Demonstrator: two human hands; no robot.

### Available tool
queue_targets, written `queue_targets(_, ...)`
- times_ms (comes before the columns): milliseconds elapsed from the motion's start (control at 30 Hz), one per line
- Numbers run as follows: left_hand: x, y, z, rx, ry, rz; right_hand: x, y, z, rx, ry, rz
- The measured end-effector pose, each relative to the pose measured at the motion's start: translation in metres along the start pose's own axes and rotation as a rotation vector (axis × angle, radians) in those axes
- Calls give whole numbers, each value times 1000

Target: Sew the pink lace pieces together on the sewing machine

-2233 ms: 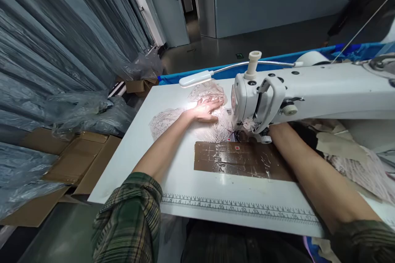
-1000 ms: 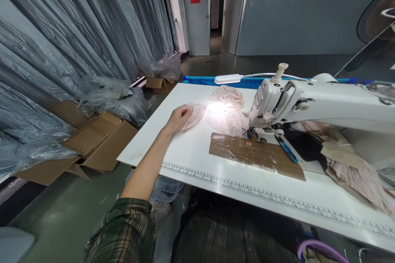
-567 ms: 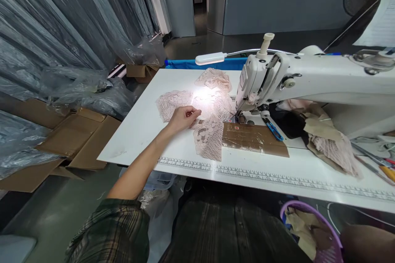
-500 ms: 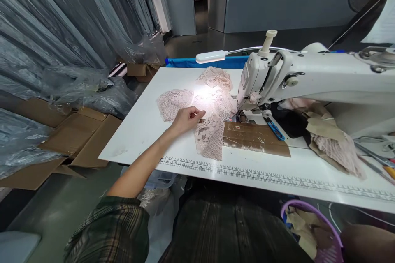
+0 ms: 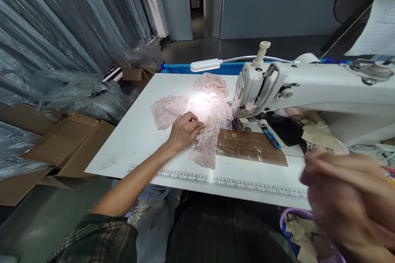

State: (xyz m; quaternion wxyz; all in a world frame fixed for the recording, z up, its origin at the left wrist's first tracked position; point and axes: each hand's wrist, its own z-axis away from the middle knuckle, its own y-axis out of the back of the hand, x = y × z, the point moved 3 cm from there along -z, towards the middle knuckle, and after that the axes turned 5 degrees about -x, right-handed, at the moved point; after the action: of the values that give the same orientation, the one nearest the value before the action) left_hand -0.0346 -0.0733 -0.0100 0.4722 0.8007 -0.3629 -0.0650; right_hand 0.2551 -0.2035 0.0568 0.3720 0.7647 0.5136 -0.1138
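Observation:
Pale pink lace fabric (image 5: 202, 154) lies spread to the left of the sewing machine's needle area, with its upper part washed out by the lamp. My left hand (image 5: 185, 131) rests on it, thumb and fingertips pinched together on the lace. Close to the camera at the right, my right hand (image 5: 345, 201) is raised over the front edge of the table, smeared by motion. Its fingers look curled, but whether they hold anything is too blurred to see. Behind the lace stands the white sewing machine (image 5: 286, 86).
A blue snipper (image 5: 271, 136) lies by a brown taped strip (image 5: 251, 148) on the white table (image 5: 129, 139). The white lamp (image 5: 205, 65) hangs above the lace. A purple basket (image 5: 284, 215) with scraps stands below; cardboard boxes (image 5: 83, 144) and plastic sit at left.
My right hand has come up into view from the lower right. My left hand stays at the lace, its fingers now closer together. The whole view has shifted slightly.

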Motion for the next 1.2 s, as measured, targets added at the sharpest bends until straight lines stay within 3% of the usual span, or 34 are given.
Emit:
queue_targets(67, 7, 5, -5, 41, -83, -51, 11, -14, -9, -27, 73, 6)
queue_targets(133, 20, 10, -11, 3, -128, 8, 25, -30, -18, -128, 95, -33)
queue_targets(300, 77, 18, -19, -372, -82, 584, 54, -59, -36, -390, -92, -207)
queue_targets(433, 111, 30, -15, -579, 12, 815, 51, -79, -43, -690, -210, -516)
queue_targets(600, 106, 48, 0, -671, 388, 988, 41, -96, -25, -1081, -401, -1100)
queue_targets(733, 92, 59, 14, -637, 546, 1001, 50, -93, -8, -1296, -598, -1193)
queue_targets(900, 66, 54, 9, -516, 536, 814, 81, -85, -16, -1267, -738, -967)
queue_targets(967, 50, 44, 1, -479, 474, 615, 96, -83, -26, -1150, -727, -707)
queue_targets(1100, 21, 18, -17, -500, 254, 90, 119, -75, -43, -813, -667, 24)
queue_targets(1200, 10, -4, -37, -541, 115, -116, 127, -74, -42, -745, -726, 223)
